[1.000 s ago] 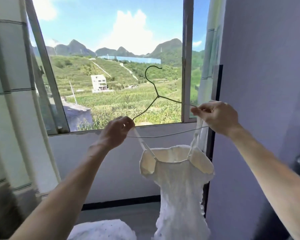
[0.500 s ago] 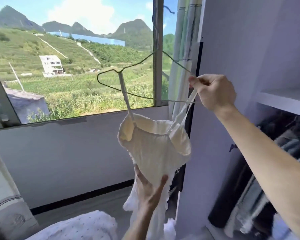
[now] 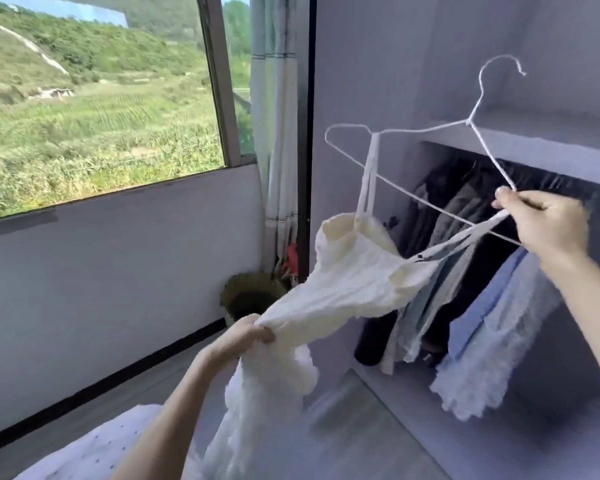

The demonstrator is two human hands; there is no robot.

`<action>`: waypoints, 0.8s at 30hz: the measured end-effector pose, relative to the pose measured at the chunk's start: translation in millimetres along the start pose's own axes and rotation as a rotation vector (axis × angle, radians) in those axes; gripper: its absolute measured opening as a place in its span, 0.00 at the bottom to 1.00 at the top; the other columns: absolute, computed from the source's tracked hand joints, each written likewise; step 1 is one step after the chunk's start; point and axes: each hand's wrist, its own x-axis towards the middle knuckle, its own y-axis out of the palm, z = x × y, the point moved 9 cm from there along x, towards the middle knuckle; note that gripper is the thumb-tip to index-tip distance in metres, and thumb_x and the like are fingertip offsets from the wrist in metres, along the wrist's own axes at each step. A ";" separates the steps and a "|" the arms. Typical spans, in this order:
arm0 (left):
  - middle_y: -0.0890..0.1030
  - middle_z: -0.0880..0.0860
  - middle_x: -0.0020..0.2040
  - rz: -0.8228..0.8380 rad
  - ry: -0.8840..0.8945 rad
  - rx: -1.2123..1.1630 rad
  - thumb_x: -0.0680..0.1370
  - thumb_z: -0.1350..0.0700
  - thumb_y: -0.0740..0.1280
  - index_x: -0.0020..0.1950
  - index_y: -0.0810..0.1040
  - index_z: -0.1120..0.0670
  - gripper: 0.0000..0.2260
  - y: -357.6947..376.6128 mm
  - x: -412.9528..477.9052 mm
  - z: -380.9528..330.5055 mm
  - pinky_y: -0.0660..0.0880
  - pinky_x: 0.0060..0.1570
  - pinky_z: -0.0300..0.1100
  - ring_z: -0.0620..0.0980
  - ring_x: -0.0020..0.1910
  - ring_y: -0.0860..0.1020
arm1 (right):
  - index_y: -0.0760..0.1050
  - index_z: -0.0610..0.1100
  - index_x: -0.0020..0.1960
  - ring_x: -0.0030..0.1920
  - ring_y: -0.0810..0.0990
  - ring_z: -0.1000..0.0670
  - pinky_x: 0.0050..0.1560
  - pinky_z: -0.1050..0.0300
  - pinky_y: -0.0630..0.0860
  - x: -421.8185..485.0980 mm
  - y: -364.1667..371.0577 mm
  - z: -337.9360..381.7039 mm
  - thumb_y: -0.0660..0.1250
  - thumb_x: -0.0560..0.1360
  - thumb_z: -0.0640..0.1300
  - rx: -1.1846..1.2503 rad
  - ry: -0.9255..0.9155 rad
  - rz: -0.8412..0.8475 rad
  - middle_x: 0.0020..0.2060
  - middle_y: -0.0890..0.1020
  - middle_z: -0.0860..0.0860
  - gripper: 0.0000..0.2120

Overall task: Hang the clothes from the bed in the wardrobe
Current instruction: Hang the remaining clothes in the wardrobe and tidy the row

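Observation:
A cream strappy dress (image 3: 354,271) hangs from a thin white wire hanger (image 3: 426,161), one strap looped over its left end. My right hand (image 3: 548,223) grips the hanger's right end together with the other strap, in front of the open wardrobe (image 3: 520,140). My left hand (image 3: 246,336) grips the dress's bunched middle lower down and holds it out to the left. The skirt trails below my left hand.
Several garments (image 3: 465,289) hang on the rail inside the wardrobe, under a shelf. A large window (image 3: 219,81) and a curtain (image 3: 278,133) stand to the left. A woven basket (image 3: 250,299) sits in the corner. A dotted white bedcover (image 3: 94,448) lies bottom left.
The view has turned right toward the wardrobe. My right hand has carried the hanger in front of the hanging rail. My left hand has closed on the dress's middle and pulled it leftward.

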 end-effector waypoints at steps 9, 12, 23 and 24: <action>0.72 0.48 0.59 -0.376 0.373 0.307 0.67 0.31 0.71 0.66 0.69 0.39 0.31 5.1 -32.4 -121.9 0.72 0.52 0.37 0.45 0.53 0.76 | 0.85 0.51 0.40 0.40 0.76 0.50 0.40 0.54 0.68 -114.0 36.4 -71.3 0.70 0.74 0.62 -0.223 0.103 0.274 0.37 0.83 0.53 0.15; 0.70 0.46 0.65 -0.352 0.434 0.735 0.77 0.35 0.63 0.71 0.67 0.34 0.22 36.3 -8.4 -149.9 0.75 0.55 0.46 0.52 0.53 0.77 | 0.81 0.53 0.31 0.39 0.78 0.56 0.37 0.59 0.69 -126.6 27.1 -85.2 0.71 0.70 0.62 -0.163 0.135 0.267 0.31 0.81 0.60 0.16; 0.82 0.39 0.39 0.185 0.496 0.815 0.78 0.45 0.66 0.43 0.83 0.41 0.07 201.0 49.0 -184.2 0.76 0.45 0.39 0.44 0.44 0.79 | 0.82 0.59 0.33 0.50 0.78 0.50 0.56 0.53 0.72 -97.6 -35.5 -205.6 0.60 0.60 0.69 -0.332 0.376 0.227 0.42 0.81 0.58 0.19; 0.82 0.38 0.40 0.228 0.494 0.765 0.78 0.46 0.66 0.47 0.83 0.40 0.06 220.1 53.4 -187.5 0.75 0.45 0.36 0.43 0.46 0.80 | 0.81 0.60 0.36 0.52 0.78 0.49 0.60 0.49 0.72 -92.2 -39.8 -216.6 0.60 0.59 0.69 -0.371 0.401 0.237 0.47 0.82 0.59 0.18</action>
